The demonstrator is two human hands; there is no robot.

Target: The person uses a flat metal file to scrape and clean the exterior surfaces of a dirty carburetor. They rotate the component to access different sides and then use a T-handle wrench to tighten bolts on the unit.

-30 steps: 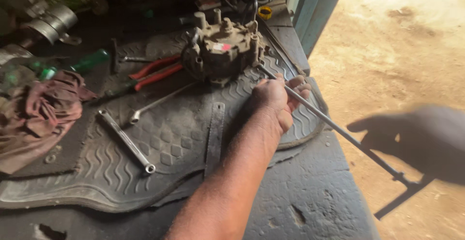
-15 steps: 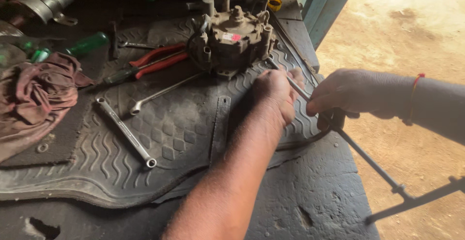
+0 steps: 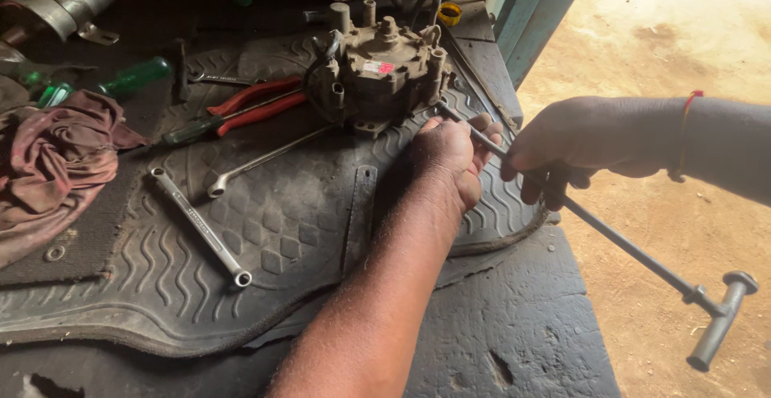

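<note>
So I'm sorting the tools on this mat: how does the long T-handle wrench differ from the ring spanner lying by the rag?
The T-handle wrench is held by the left hand and right hand, its tip at the metal assembly; the ring spanner lies untouched on the rubber mat. The wrench is a longer round rod ending in a crossbar; the spanner is a shorter flat bar with ringed ends. Both are grey metal.

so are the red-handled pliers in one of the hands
No, the red-handled pliers lie on the rubber mat while the left hand and right hand both grip the long T-handle wrench.
</note>
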